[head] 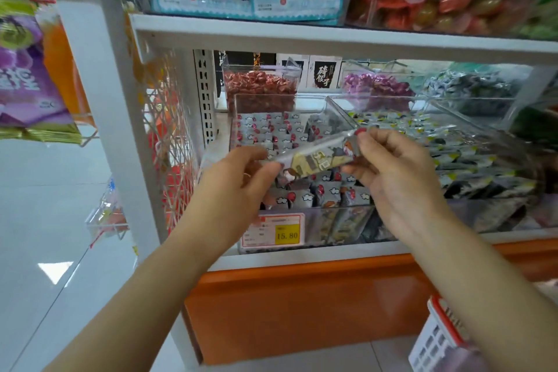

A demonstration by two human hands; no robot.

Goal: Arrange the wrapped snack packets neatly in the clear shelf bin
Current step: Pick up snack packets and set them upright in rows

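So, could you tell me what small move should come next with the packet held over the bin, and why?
Probably lower the packet into the clear bin and stand it in line with the rows there. The left hand and right hand pinch its ends over the bin, and the front packets look looser than the back rows.

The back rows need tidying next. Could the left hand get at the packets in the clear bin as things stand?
Probably, once freed: the left hand and right hand both pinch one snack packet above the clear bin, whose top is open.
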